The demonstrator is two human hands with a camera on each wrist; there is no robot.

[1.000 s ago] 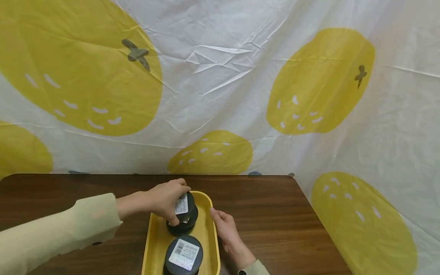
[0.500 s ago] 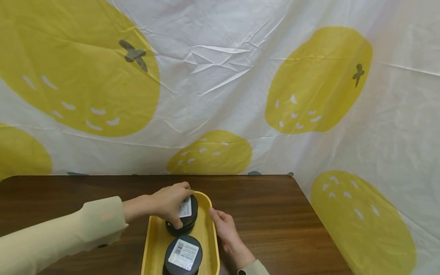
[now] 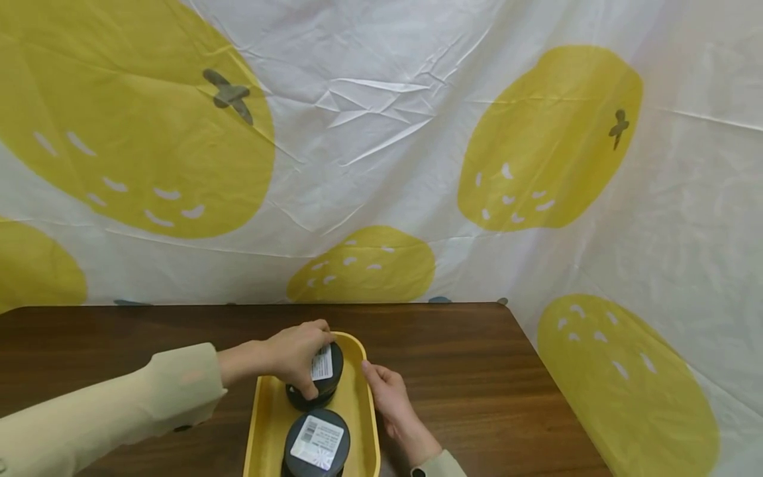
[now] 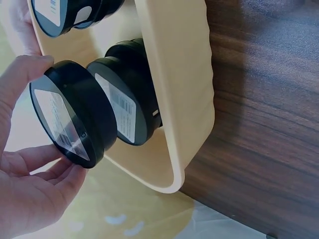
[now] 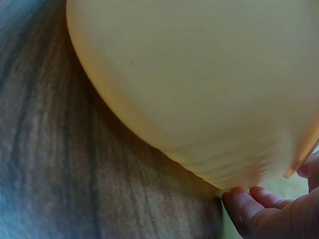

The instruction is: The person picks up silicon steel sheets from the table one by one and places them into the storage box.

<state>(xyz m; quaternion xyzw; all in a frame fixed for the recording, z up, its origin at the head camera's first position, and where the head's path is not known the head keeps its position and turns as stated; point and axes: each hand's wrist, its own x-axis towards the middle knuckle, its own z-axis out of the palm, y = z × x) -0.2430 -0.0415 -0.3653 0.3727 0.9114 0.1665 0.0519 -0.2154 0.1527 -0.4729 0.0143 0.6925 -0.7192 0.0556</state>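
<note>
In the head view my left hand grips a flat, round black container with a white barcode label. Thumb and fingers hold its rim from opposite sides in the left wrist view, tilted just off another labelled black container in the yellow tray. Whether the two touch is unclear. Nearer to me in the tray stands a stack topped by a labelled black container. My right hand pinches the tray's right side, thumb at the rim and fingers against the ribbed outer wall.
The tray stands on a dark wooden table. Behind and to the right hangs a white curtain with yellow fruit prints. The tray's near end runs out of the head view.
My left hand has moved slightly right and toward me with the held container, lowering it over the one beneath. The right hand keeps its place on the tray.
</note>
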